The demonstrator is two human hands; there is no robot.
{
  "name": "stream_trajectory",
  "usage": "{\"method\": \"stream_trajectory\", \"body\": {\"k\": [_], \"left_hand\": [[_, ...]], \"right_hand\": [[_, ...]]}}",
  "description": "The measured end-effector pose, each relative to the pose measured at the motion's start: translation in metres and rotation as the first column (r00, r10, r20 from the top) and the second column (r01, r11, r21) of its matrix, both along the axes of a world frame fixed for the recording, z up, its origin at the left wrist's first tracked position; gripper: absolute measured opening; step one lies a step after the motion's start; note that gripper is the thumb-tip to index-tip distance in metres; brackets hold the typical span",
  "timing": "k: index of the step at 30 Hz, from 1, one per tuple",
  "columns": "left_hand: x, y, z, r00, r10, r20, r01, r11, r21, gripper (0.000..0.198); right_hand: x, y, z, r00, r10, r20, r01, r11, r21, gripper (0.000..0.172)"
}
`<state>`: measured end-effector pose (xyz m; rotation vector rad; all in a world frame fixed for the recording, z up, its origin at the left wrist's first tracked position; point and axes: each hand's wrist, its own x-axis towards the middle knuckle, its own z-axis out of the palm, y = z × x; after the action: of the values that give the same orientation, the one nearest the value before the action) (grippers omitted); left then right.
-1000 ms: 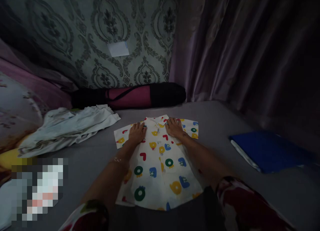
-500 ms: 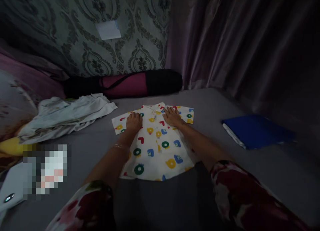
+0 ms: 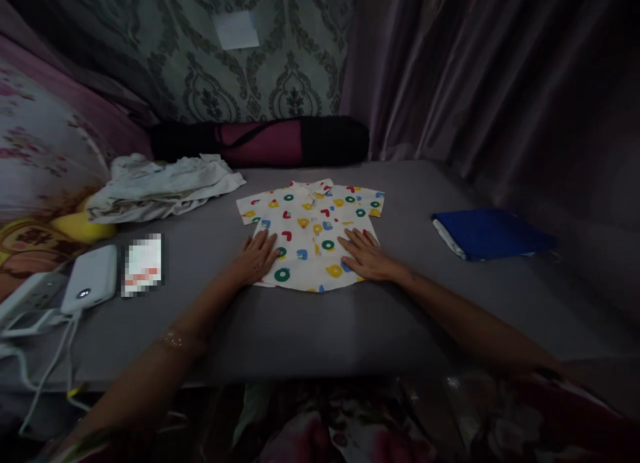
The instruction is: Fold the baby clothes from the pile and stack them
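Observation:
A small white shirt (image 3: 313,219) printed with coloured shapes lies spread flat on the grey bed surface (image 3: 310,329), collar towards the wall. My left hand (image 3: 257,255) rests flat on its lower left part with fingers stretched out. My right hand (image 3: 367,256) lies flat on its lower right part, fingers spread as well. Neither hand holds anything.
A crumpled white garment (image 3: 165,186) lies to the left, a folded blue cloth (image 3: 493,231) to the right. A black and pink rolled bag (image 3: 270,141) lies against the patterned wall. A white power bank (image 3: 93,286) with cables sits at the left edge, beside a floral pillow (image 3: 40,149).
Both hands have slid from the shirt's shoulders down to its lower hem. The view has pulled back, so the shirt lies farther away.

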<state>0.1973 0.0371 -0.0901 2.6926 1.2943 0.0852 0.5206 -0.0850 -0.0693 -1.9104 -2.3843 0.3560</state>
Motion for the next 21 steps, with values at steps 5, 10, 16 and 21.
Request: {"method": "stream_trajectory", "body": {"k": [5, 10, 16, 21], "left_hand": [[0.009, -0.037, 0.020, 0.993, -0.122, 0.000, 0.121, 0.988, -0.100, 0.054], [0.030, -0.073, 0.029, 0.910, -0.398, 0.120, 0.413, 0.898, -0.154, 0.062], [0.042, -0.103, 0.064, 0.840, -0.504, 0.199, 0.540, 0.810, -0.227, 0.038], [0.062, -0.090, 0.100, 0.851, -0.457, 0.259, 0.522, 0.792, -0.317, 0.036]], "right_hand": [[-0.018, -0.038, 0.010, 0.988, 0.126, -0.090, -0.130, 0.991, -0.038, 0.054], [-0.039, -0.068, 0.022, 0.931, 0.299, -0.211, -0.316, 0.947, -0.051, 0.063], [-0.038, -0.065, 0.050, 0.766, 0.317, -0.560, -0.442, 0.891, -0.101, 0.046], [0.004, -0.012, 0.043, 0.709, -0.225, -0.668, 0.177, 0.974, -0.139, 0.029]]}}
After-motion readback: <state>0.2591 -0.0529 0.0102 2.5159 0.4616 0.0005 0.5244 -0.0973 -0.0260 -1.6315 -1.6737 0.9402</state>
